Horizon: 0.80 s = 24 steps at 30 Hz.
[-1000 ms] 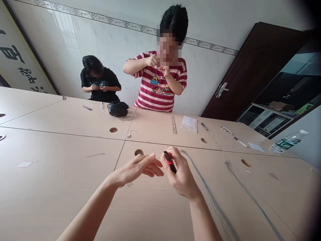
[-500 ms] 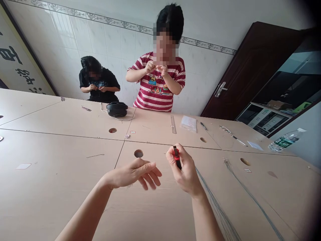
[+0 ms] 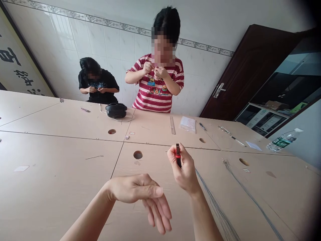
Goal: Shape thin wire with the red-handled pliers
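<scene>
My right hand [image 3: 185, 172] is closed around a small black-and-red hand tool [image 3: 178, 156]. The tool's dark end points upward past the thumb, and the rest is hidden in the fist, so its exact kind is unclear. To the left and lower, my left hand [image 3: 145, 197] hangs over the table with its fingers stretched downward and nothing in it. A bundle of thin grey-blue strands [image 3: 213, 199] lies on the table beside my right wrist, partly hidden by the forearm.
Another strand bundle [image 3: 247, 190] lies farther right. Across the table [image 3: 62, 194] are a ruler [image 3: 173, 125], a clear plastic packet [image 3: 188, 124], a pen [image 3: 202, 126], a black headset [image 3: 116, 110] and a water bottle [image 3: 284, 140]. Two people face me, their hands raised at small work.
My left hand has moved down and slightly right, its fingers now stretched longer and pointing down. My right hand stays nearly in place, still holding the tool. The view has shifted slightly.
</scene>
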{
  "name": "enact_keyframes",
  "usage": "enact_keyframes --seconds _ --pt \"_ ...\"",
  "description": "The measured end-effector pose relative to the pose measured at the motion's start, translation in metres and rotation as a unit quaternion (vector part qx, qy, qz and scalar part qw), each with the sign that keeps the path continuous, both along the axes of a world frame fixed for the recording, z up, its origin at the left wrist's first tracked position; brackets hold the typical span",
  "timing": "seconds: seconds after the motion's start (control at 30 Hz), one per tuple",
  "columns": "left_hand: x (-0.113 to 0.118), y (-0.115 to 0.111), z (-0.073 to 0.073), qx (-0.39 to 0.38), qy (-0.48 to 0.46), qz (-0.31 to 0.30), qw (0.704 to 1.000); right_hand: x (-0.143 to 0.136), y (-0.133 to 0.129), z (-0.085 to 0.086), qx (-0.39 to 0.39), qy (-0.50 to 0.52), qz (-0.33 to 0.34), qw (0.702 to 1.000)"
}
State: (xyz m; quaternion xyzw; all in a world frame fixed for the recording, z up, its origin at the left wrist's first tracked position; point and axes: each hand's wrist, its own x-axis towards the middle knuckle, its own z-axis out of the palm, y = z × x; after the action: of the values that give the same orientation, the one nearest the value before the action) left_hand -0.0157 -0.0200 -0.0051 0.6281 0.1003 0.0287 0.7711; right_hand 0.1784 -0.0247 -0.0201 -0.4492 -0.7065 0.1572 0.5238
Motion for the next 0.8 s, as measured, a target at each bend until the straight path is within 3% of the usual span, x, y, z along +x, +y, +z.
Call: enact_keyframes --seconds 0.1,0.17,0.27,0.37,0.47,0.8 --pt "-0.005 -0.008 0.008 -0.043 -0.084 -0.007 0.996 -0.003 -0.001 -0.001 -0.008 0.009 0.012 1.0" --pt "-0.008 -0.013 0.01 -0.086 -0.18 0.044 0.979 -0.007 -0.002 -0.001 -0.014 0.012 0.02 1.0" --pt "-0.01 -0.018 0.013 -0.131 -0.299 0.219 0.92 -0.014 -0.005 0.0 -0.011 0.007 0.035 0.999" --pt "-0.009 -0.017 0.019 -0.107 -0.328 0.44 0.829 -0.02 -0.008 -0.001 0.001 -0.002 0.052 0.999" --pt "-0.007 -0.01 0.025 -0.062 -0.327 0.562 0.757 -0.023 -0.009 -0.003 -0.003 -0.007 0.059 0.998" --pt "0.003 0.002 0.019 -0.03 -0.371 0.647 0.665 -0.026 -0.003 -0.012 0.088 -0.069 0.047 0.993"
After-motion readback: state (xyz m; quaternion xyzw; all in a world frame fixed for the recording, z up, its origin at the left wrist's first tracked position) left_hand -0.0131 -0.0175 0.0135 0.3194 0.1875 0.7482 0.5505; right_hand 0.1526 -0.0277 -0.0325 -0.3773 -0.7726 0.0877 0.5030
